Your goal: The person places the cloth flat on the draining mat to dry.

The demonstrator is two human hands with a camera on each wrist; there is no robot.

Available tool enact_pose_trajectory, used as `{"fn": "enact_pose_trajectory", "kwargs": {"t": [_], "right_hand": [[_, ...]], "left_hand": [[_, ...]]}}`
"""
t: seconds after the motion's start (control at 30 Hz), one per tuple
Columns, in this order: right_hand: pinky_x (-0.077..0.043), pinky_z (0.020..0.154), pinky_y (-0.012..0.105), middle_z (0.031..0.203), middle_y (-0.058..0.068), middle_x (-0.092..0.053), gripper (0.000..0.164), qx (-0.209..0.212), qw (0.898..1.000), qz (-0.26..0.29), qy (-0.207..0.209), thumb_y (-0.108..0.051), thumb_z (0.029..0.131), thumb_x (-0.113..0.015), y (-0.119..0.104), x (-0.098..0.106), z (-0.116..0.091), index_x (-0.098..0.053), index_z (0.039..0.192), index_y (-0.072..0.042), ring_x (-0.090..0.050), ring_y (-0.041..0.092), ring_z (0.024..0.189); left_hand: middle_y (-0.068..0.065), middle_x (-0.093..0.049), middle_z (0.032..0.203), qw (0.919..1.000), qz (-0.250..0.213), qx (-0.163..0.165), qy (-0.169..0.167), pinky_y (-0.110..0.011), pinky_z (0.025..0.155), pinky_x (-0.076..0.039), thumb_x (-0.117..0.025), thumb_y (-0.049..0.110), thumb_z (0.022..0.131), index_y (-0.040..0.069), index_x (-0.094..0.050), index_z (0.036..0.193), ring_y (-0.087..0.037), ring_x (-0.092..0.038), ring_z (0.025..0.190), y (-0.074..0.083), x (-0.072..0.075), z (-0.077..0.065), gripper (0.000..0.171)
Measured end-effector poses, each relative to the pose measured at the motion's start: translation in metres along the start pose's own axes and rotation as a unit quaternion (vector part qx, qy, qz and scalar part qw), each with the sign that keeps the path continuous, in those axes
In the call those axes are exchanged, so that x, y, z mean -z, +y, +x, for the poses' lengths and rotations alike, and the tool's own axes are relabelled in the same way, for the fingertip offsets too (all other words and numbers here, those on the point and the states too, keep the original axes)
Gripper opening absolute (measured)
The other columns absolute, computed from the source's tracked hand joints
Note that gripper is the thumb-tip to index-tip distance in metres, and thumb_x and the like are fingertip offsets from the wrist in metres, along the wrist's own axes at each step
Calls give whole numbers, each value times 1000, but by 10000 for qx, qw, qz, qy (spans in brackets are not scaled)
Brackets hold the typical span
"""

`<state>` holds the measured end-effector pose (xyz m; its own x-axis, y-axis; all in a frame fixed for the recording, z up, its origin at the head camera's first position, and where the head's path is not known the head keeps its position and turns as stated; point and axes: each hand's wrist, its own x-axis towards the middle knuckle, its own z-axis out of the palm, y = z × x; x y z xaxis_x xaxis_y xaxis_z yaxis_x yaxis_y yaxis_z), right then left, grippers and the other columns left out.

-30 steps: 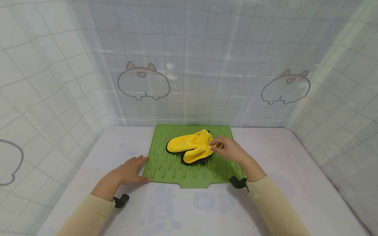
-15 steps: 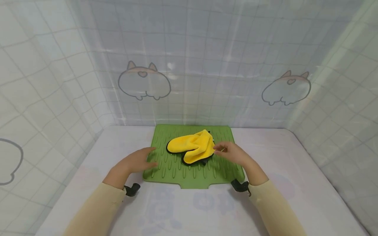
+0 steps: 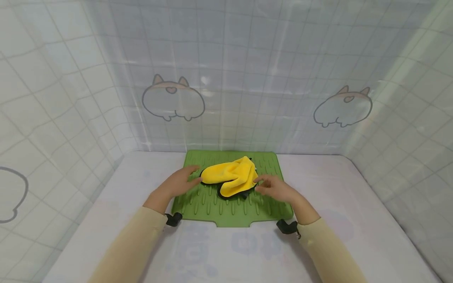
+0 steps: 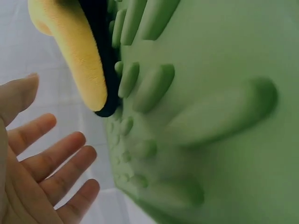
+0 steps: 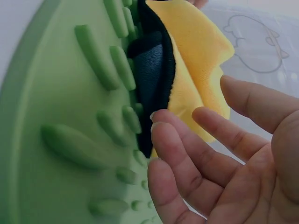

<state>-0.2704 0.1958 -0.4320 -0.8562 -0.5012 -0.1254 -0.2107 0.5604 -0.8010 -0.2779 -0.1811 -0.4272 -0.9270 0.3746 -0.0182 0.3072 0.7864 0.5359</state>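
A mitten-shaped yellow cloth [image 3: 234, 175] with black edging and a dark underside lies rumpled on a ribbed green mat [image 3: 209, 208]. My left hand [image 3: 175, 182] is at its left end, fingers spread and slightly bent. In the left wrist view, a gap shows between those fingers [image 4: 65, 170] and the cloth's rounded tip [image 4: 88, 88]. At the right end is my right hand [image 3: 277, 188], its fingers loosely bent and the thumb apart. The right wrist view has its fingertips [image 5: 163, 135] beside the cloth's open edge [image 5: 170, 60]; whether they touch it cannot be told. Neither hand grips anything.
The mat lies on a white, faintly printed table cover [image 3: 226, 259]. Grid-patterned white curtains [image 3: 230, 78] enclose the back and both sides. A small black device [image 3: 173, 219] sits at the left wrist, another black device [image 3: 287, 227] at the right.
My left hand has moved rightward and forward from the mat's left edge to the cloth's left end. The right hand has drawn slightly back from over the cloth's right edge. The cloth barely differs.
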Motion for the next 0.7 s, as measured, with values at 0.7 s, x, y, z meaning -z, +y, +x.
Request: {"fn": "enact_pose_trajectory", "kwargs": {"t": [0.7], "right_hand": [[-55, 87, 40, 126, 15, -65, 43, -539, 9806, 1858, -332, -23, 104, -56, 20, -10, 9, -48, 143, -7, -65, 27, 107]], "left_hand": [[-20, -39, 155, 9976, -653, 108, -196, -59, 113, -31, -49, 41, 106, 7, -41, 152, -43, -36, 141, 5, -22, 33, 59]]}}
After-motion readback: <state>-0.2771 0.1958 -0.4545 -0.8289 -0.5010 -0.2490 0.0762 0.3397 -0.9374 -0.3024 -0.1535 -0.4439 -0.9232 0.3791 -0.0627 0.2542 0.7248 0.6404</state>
